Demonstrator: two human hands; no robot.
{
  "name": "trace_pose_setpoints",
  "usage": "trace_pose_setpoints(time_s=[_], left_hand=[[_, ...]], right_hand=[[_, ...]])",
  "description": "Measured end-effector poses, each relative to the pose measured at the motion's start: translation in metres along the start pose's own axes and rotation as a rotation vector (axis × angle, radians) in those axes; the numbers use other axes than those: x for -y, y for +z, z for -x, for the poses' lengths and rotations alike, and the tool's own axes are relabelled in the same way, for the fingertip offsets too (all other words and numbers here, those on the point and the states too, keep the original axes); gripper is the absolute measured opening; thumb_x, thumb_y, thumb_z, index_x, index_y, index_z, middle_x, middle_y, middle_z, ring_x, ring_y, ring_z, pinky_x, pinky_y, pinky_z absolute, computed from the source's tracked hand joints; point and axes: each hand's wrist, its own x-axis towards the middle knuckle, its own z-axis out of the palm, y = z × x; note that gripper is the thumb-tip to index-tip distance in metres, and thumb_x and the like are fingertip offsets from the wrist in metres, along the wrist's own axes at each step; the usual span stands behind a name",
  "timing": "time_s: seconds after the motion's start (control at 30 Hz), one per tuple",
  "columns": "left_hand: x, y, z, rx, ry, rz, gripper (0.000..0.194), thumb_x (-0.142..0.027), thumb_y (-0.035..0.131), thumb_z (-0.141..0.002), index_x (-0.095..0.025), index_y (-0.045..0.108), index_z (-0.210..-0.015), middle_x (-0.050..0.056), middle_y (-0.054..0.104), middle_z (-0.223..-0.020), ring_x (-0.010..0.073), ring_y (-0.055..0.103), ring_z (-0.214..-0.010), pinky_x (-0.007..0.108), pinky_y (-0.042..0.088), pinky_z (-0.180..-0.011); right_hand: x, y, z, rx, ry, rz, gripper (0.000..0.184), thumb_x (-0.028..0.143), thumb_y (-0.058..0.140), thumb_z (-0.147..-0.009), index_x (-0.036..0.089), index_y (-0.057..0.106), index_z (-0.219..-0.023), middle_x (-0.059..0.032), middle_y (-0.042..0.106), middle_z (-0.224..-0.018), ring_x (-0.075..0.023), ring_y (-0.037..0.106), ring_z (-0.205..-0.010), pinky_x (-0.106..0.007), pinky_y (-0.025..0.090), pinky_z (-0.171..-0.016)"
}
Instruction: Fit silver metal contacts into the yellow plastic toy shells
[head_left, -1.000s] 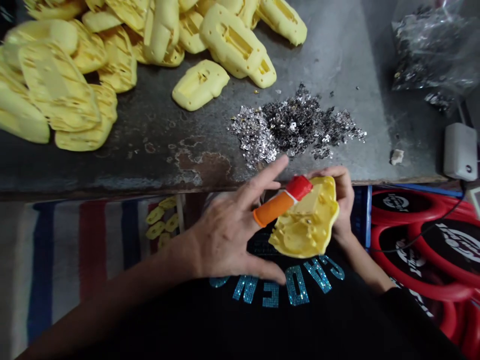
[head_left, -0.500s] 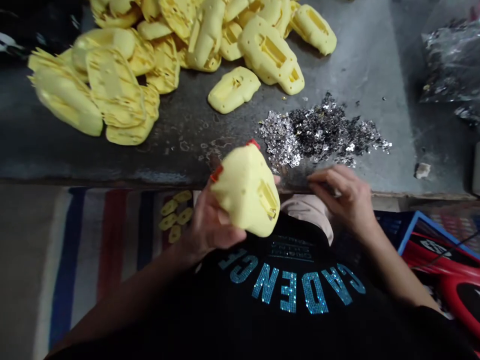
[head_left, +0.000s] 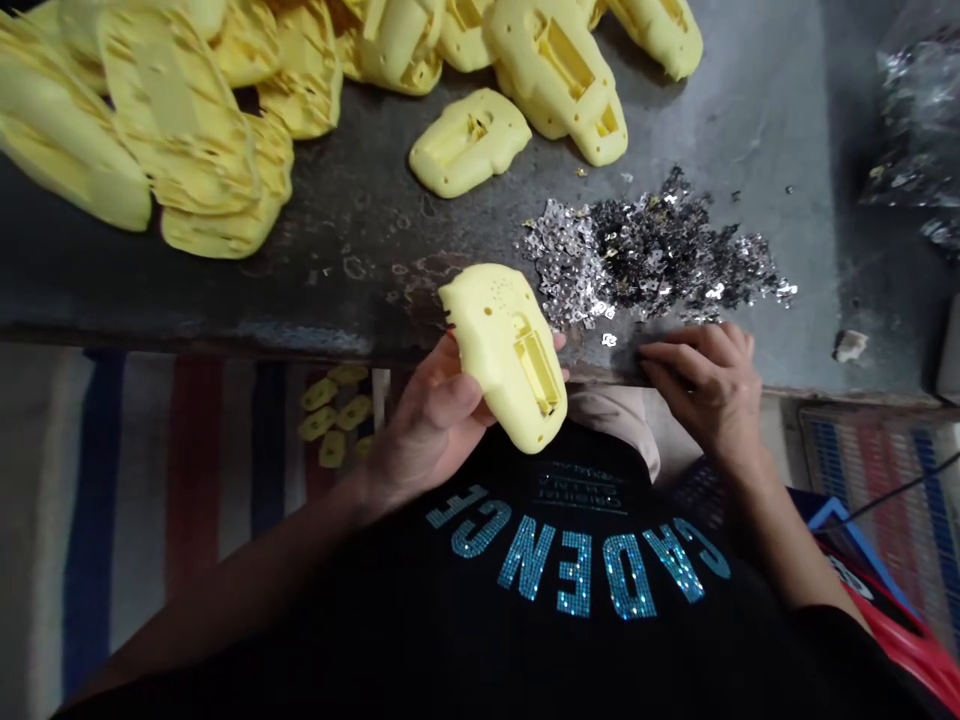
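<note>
Flipped over since earlier: yellow molded shell (head_left: 504, 350) clasped in left hand (head_left: 429, 425); right hand (head_left: 701, 390) empty, half-curled, beside sequins (head_left: 645, 250).

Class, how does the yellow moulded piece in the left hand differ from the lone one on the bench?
The held piece is raised in the left hand, while the lone piece lies on the bench. The held piece slants from upper left to lower right, the lone piece the other way. The held piece looks bigger, but sits nearer the camera than the lone piece. Both are pale yellow and rounded, with a rectangular recess.
</note>
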Motion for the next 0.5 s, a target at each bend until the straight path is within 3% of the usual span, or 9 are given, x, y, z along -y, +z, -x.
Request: trace_pose_setpoints(time_s=[0.1,0.27,0.4,0.5], left_hand=[[0.001,0.006,-0.005,-0.008,-0.012,0.028,0.073,-0.063,0.072,-0.106,-0.032,0.058,-0.171,0.008,0.082,-0.150,0.0350,0.082,-0.127,0.053,0.068,-0.113],[0.004,0.012,-0.006,-0.059,-0.031,0.059,0.063,-0.065,0.076,-0.104,-0.025,0.074,-0.153,0.008,0.083,-0.147,0.0361,0.073,-0.144,0.045,0.069,-0.111],[0.007,0.009,-0.004,-0.055,-0.054,0.053,0.069,-0.067,0.074,-0.103,-0.026,0.068,-0.158,0.009,0.084,-0.147,0.0334,0.080,-0.130,0.046,0.068,-0.112],[0.009,0.009,-0.005,-0.061,-0.085,0.027,0.075,-0.068,0.075,-0.102,-0.025,0.064,-0.162,0.013,0.082,-0.148,0.0361,0.081,-0.127,0.053,0.066,-0.116]], right_hand=[[0.005,0.006,-0.003,-0.023,0.033,-0.073,0.005,0.026,0.079,-0.110,0.029,0.082,-0.111,-0.0029,0.081,-0.102,-0.0244,0.067,-0.096,-0.042,0.042,-0.085],[0.014,0.026,-0.020,0.020,0.019,-0.033,0.009,0.031,0.075,-0.112,0.029,0.083,-0.115,-0.0036,0.079,-0.102,-0.0259,0.066,-0.098,-0.043,0.043,-0.087],[0.014,0.028,-0.020,0.065,0.028,-0.010,0.010,0.027,0.071,-0.113,0.029,0.080,-0.108,-0.0029,0.078,-0.100,-0.0256,0.066,-0.097,-0.043,0.045,-0.088],[0.014,0.026,-0.017,0.030,0.022,-0.022,0.011,0.028,0.070,-0.113,0.028,0.078,-0.106,-0.0027,0.077,-0.096,-0.0254,0.065,-0.094,-0.043,0.045,-0.086]])
